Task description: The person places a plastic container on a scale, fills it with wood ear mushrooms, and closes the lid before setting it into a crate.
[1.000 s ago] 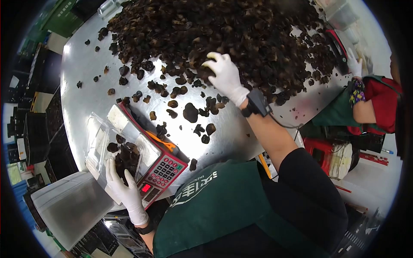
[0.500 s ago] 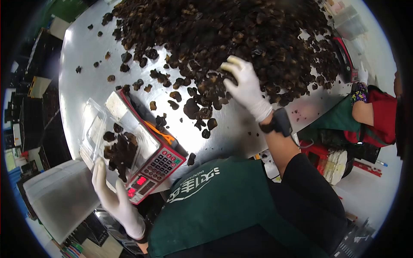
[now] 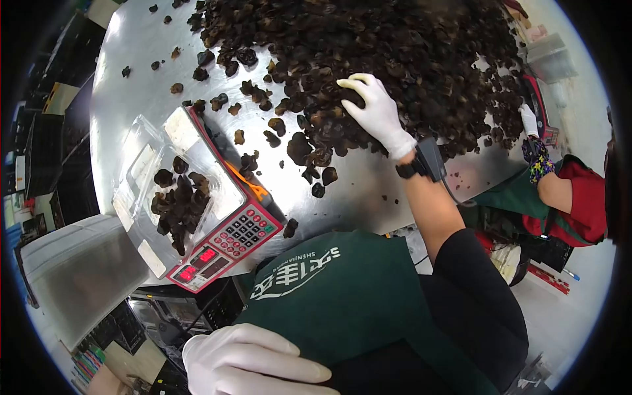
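My right hand (image 3: 376, 113), in a white glove, is at the near edge of a large pile of dark wood ear mushrooms (image 3: 408, 59). Its thumb and bent fingers are apart, with dark mushroom pieces showing between them; no piece is visibly gripped. My left hand (image 3: 253, 362), also gloved, is low in front of the green apron (image 3: 342, 283), fingers stretched out and holding nothing. On a red and silver digital scale (image 3: 227, 247) rests a clear plastic container (image 3: 135, 174) with a small heap of mushrooms (image 3: 181, 207) in it.
Loose mushroom pieces lie scattered on the metal table (image 3: 131, 131). An orange tool (image 3: 253, 184) lies beside the scale. A translucent bin (image 3: 89, 270) stands at lower left. On the right, a co-worker's gloved hand (image 3: 528, 120) is by another scale (image 3: 541, 112).
My left hand has left the container's side and moved down and right, in front of the apron. My right hand stays at the pile's edge. The co-worker's hand has moved nearer the pile.
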A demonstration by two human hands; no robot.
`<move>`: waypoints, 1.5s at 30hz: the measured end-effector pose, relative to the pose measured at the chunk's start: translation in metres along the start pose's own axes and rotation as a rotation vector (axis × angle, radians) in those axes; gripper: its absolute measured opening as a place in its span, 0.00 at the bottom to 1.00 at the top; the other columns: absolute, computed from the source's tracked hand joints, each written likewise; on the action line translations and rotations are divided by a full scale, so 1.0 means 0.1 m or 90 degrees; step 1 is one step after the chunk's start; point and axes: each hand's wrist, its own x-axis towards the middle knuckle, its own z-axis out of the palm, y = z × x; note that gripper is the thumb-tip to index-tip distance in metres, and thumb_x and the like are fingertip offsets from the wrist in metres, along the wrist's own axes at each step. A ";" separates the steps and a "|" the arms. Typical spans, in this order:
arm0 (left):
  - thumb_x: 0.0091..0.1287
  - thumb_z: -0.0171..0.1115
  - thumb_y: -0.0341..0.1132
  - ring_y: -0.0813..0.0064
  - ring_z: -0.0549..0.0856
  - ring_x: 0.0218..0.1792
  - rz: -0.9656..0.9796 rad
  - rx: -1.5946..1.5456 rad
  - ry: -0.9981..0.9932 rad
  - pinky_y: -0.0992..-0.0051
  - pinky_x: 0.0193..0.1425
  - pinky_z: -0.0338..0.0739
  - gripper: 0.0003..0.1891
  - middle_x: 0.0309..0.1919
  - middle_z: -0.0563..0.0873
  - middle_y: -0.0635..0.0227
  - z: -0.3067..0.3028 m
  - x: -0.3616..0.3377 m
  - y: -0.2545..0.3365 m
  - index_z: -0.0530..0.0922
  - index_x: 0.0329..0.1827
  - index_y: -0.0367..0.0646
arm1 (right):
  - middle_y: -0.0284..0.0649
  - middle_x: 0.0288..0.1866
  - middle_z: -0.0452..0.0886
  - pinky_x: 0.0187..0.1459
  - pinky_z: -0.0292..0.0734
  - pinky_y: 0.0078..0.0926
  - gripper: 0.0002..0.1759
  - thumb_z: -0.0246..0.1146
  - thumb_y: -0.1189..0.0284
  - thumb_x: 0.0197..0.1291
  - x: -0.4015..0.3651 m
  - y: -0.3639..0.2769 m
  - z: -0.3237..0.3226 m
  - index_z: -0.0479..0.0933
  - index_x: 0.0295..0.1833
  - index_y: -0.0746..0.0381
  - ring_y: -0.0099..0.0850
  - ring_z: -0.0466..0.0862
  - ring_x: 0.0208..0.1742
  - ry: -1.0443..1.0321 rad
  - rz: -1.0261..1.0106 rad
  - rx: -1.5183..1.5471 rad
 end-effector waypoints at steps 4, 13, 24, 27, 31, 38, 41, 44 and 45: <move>0.70 0.66 0.31 0.57 0.87 0.46 -0.030 -0.023 0.023 0.64 0.48 0.77 0.14 0.52 0.87 0.54 0.01 0.01 -0.04 0.82 0.56 0.56 | 0.37 0.74 0.72 0.75 0.59 0.52 0.20 0.70 0.64 0.55 -0.16 -0.09 -0.11 0.85 0.56 0.46 0.45 0.65 0.76 -0.024 -0.046 -0.072; 0.68 0.68 0.33 0.57 0.87 0.46 0.007 -0.009 0.003 0.63 0.50 0.77 0.10 0.52 0.86 0.54 0.03 0.06 -0.06 0.84 0.51 0.55 | 0.32 0.55 0.83 0.76 0.46 0.68 0.12 0.72 0.63 0.51 -0.03 -0.39 0.32 0.85 0.43 0.51 0.36 0.72 0.70 -0.074 -0.118 -0.132; 0.57 0.58 0.17 0.58 0.85 0.54 -0.390 0.213 0.349 0.64 0.62 0.77 0.20 0.53 0.86 0.50 -0.02 -0.38 -0.33 0.81 0.55 0.31 | 0.37 0.50 0.85 0.52 0.84 0.25 0.19 0.64 0.75 0.68 -0.11 -0.85 -0.24 0.76 0.63 0.66 0.24 0.83 0.55 -0.216 0.254 0.877; 0.63 0.55 0.17 0.66 0.85 0.57 -0.498 0.192 0.398 0.69 0.66 0.75 0.19 0.53 0.87 0.56 -0.09 -0.40 -0.60 0.81 0.58 0.32 | 0.41 0.48 0.86 0.48 0.85 0.23 0.15 0.64 0.75 0.69 -0.23 -0.88 -0.27 0.75 0.59 0.65 0.24 0.85 0.44 -0.253 0.290 0.879; 0.68 0.58 0.21 0.73 0.86 0.55 -0.513 0.210 0.400 0.73 0.64 0.77 0.16 0.52 0.88 0.59 -0.07 -0.36 -0.85 0.80 0.59 0.32 | 0.39 0.45 0.87 0.38 0.83 0.17 0.15 0.68 0.78 0.65 -0.39 -1.08 -0.27 0.78 0.56 0.65 0.19 0.84 0.37 -0.248 0.292 0.821; 0.58 0.72 0.25 0.67 0.84 0.39 -0.304 0.545 0.339 0.70 0.44 0.77 0.13 0.40 0.86 0.66 0.02 -0.31 -1.23 0.85 0.46 0.44 | 0.36 0.32 0.86 0.34 0.79 0.25 0.21 0.76 0.74 0.53 -0.59 -1.47 -0.31 0.79 0.52 0.58 0.29 0.83 0.29 -0.131 -0.087 0.382; 0.56 0.73 0.21 0.69 0.85 0.41 -0.299 0.534 0.341 0.73 0.48 0.78 0.13 0.41 0.86 0.66 0.08 -0.31 -1.25 0.86 0.44 0.42 | 0.36 0.36 0.87 0.35 0.79 0.23 0.23 0.77 0.76 0.51 -0.64 -1.50 -0.33 0.79 0.54 0.60 0.28 0.84 0.31 -0.144 -0.116 0.355; 0.55 0.73 0.19 0.70 0.86 0.40 -0.322 0.463 0.356 0.73 0.49 0.79 0.11 0.38 0.87 0.65 0.13 -0.30 -1.20 0.86 0.40 0.39 | 0.37 0.37 0.87 0.37 0.80 0.23 0.24 0.77 0.77 0.50 -0.68 -1.51 -0.41 0.79 0.54 0.61 0.27 0.85 0.34 -0.187 -0.110 0.366; 0.55 0.73 0.19 0.70 0.86 0.40 -0.321 0.458 0.344 0.72 0.48 0.79 0.10 0.37 0.87 0.65 0.13 -0.34 -1.22 0.86 0.39 0.39 | 0.37 0.37 0.87 0.37 0.80 0.23 0.24 0.77 0.76 0.50 -0.69 -1.51 -0.43 0.79 0.54 0.61 0.28 0.86 0.35 -0.203 -0.103 0.378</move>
